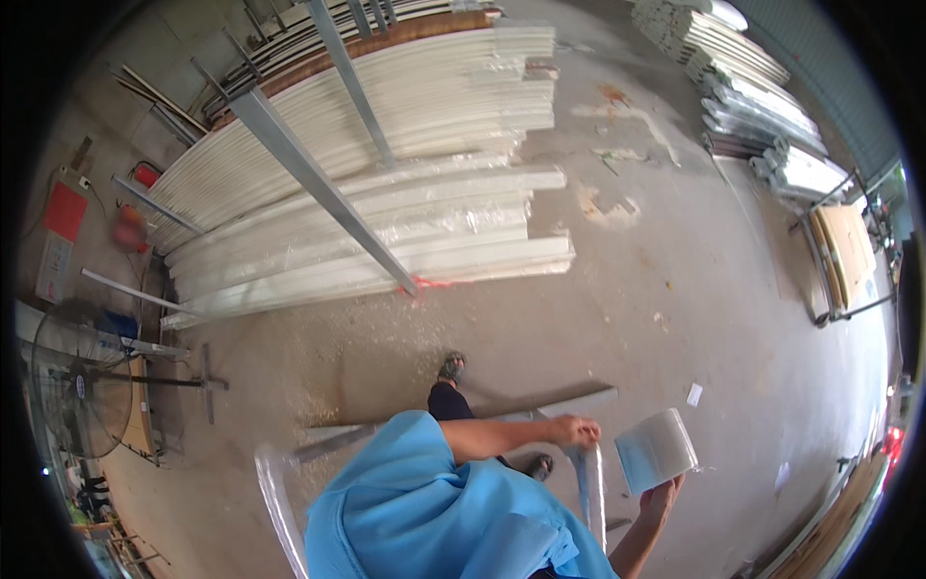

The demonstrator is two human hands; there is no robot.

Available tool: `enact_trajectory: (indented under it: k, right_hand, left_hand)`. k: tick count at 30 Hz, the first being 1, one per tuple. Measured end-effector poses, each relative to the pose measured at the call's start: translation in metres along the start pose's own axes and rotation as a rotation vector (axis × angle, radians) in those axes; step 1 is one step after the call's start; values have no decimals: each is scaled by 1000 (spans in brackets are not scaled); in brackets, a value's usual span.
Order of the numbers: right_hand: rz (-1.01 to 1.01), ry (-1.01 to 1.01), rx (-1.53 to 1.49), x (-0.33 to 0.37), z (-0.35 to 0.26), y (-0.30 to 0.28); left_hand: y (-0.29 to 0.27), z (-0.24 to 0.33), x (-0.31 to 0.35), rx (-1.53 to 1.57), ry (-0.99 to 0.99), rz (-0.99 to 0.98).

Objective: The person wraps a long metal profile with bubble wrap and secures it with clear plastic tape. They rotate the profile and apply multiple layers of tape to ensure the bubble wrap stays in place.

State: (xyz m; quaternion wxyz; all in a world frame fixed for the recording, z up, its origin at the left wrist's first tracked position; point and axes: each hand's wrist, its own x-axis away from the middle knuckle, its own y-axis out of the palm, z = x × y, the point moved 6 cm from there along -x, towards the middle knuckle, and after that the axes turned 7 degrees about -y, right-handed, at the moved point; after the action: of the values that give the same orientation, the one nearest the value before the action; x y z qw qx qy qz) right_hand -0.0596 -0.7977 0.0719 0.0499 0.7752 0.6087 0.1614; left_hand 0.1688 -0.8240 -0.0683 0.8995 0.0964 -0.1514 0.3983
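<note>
My right hand (659,499) grips a wide roll of clear stretch film (658,452) from its lower side. The roll looks whitish, with a blue tint at its left. My left hand (576,431) is closed, a little left of the roll, above the top end of a shiny whitish strip (596,492). What its fingers hold is too small to tell. Another shiny, film-like length (280,511) shows at the left of my blue shirt (434,511), which hides whatever lies between the two.
A grey metal bar (579,400) lies low ahead of me, near my shoes (451,367). Beyond it, long white film-wrapped profiles (386,227) are stacked between metal posts (309,179). A standing fan (82,381) is at left; a cart with cardboard (841,256) is at right.
</note>
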Motion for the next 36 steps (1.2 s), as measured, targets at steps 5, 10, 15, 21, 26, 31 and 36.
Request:
enact_trajectory:
  k: [5, 10, 15, 21, 26, 31, 36]
  right_hand:
    - [-231, -37, 403, -61, 20, 178]
    - [-594, -147, 410, -76, 18, 346]
    - [-938, -446, 431, -91, -39, 517]
    - [-1445, -366, 388, -67, -153, 672]
    - [-1483, -395, -54, -48, -197, 693]
    - [-1255, -361, 233, -77, -151, 658]
    - [-1185, -317, 272, -94, -119, 618]
  left_hand:
    - [-163, 41, 88, 113, -14, 251]
    - [-285, 140, 197, -10, 222, 574]
    - [-326, 249, 302, -896, 324, 922]
    - [-370, 356, 415, -962, 713, 1448]
    - [-428, 393, 517, -254, 1040, 1700]
    - [-478, 393, 554, -238, 943, 1884]
    - [-515, 334, 542, -238, 434, 1990]
